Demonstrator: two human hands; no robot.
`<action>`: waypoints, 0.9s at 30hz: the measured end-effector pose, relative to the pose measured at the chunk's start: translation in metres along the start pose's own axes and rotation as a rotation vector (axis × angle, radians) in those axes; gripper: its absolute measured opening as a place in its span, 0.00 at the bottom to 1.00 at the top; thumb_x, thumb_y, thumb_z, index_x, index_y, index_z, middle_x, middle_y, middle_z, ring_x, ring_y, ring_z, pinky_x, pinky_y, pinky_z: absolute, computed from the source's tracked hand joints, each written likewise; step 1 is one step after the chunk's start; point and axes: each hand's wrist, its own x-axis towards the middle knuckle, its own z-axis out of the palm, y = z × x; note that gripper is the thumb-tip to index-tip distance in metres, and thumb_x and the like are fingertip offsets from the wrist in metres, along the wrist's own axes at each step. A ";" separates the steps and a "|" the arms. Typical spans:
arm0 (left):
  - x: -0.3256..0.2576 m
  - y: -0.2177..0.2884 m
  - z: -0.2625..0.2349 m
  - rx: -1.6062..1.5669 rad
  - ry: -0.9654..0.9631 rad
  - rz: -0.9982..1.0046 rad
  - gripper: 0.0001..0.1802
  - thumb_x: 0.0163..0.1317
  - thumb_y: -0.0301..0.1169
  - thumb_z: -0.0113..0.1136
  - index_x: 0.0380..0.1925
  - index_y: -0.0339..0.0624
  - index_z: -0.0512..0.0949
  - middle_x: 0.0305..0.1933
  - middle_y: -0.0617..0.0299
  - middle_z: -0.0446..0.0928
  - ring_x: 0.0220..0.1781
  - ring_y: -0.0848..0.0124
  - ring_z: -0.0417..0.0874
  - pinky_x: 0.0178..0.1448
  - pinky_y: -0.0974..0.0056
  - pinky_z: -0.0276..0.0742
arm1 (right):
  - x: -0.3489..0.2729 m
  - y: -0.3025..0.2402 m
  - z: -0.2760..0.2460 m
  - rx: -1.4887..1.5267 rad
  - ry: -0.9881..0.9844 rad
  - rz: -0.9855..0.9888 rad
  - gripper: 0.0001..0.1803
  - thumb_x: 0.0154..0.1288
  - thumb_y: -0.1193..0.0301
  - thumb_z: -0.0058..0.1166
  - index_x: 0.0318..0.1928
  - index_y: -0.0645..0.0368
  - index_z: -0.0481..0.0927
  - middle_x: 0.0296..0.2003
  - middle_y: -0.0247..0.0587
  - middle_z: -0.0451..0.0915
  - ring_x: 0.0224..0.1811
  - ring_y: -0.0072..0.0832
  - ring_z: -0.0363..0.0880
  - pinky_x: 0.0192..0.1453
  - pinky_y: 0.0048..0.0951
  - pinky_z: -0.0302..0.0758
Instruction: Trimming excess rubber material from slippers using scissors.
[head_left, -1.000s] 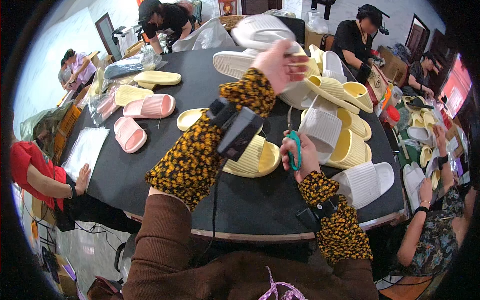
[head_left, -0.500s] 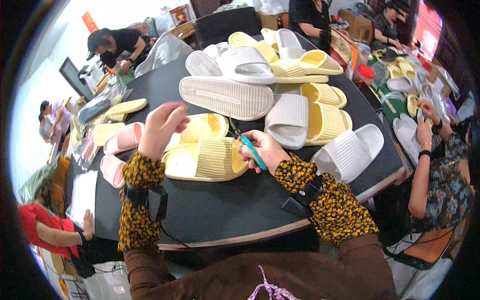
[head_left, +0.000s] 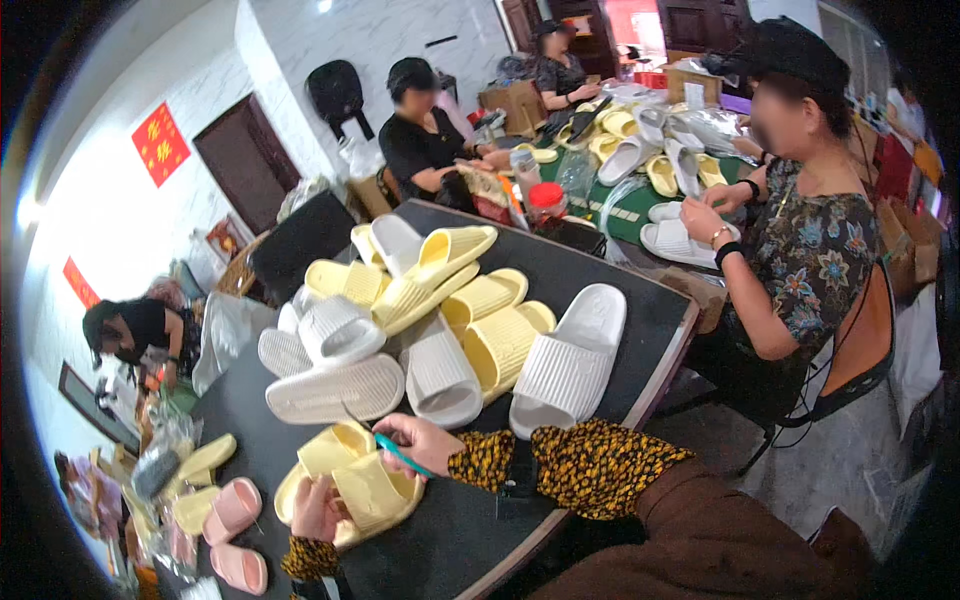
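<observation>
A pair of yellow slippers lies on the black table in front of me. My left hand (head_left: pixel 316 512) is closed on the near yellow slipper (head_left: pixel 378 492), at its left end beside the ribbed strap. My right hand (head_left: pixel 424 445) grips a slim teal-handled tool (head_left: pixel 402 456) above the slippers; its working end is hard to make out. Touching that pair is the far yellow slipper (head_left: pixel 335 446). Just behind my right hand rests a grey-white slipper (head_left: pixel 336 390) turned sole up, and a grey slipper (head_left: pixel 440 375) stands close to it.
Piled yellow and white slippers (head_left: pixel 432 280) cover the table's far part, with a white slipper (head_left: pixel 570 360) near its right edge. Pink slippers (head_left: pixel 235 508) lie left. At a green table (head_left: pixel 620 215), a person (head_left: pixel 800 210) handles slippers; others work behind.
The view has swung to the right and up, bringing more of the co-workers into sight. My left hand has come down from the air onto the near yellow slipper; my right keeps the teal-handled tool.
</observation>
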 end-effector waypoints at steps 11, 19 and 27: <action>0.006 0.001 0.062 -0.068 -0.047 0.138 0.25 0.52 0.15 0.46 0.54 0.37 0.63 0.50 0.54 0.72 0.50 0.61 0.76 0.51 0.58 0.75 | -0.005 -0.035 0.007 0.100 -0.012 -0.114 0.25 0.60 0.74 0.51 0.57 0.63 0.59 0.30 0.35 0.72 0.20 0.14 0.67 0.22 0.16 0.67; 0.023 0.018 0.066 -0.117 -0.077 0.107 0.26 0.50 0.15 0.43 0.53 0.35 0.63 0.50 0.55 0.72 0.49 0.63 0.76 0.53 0.60 0.74 | -0.012 -0.046 0.013 0.134 -0.034 -0.245 0.23 0.62 0.75 0.48 0.56 0.60 0.59 0.26 0.31 0.70 0.20 0.13 0.65 0.22 0.16 0.65; 0.075 0.031 0.084 -0.204 -0.178 0.229 0.19 0.51 0.17 0.43 0.46 0.35 0.68 0.43 0.57 0.74 0.44 0.69 0.76 0.49 0.65 0.73 | -0.017 -0.056 0.014 0.207 -0.047 -0.287 0.21 0.64 0.74 0.47 0.56 0.60 0.60 0.27 0.33 0.71 0.19 0.14 0.66 0.21 0.15 0.66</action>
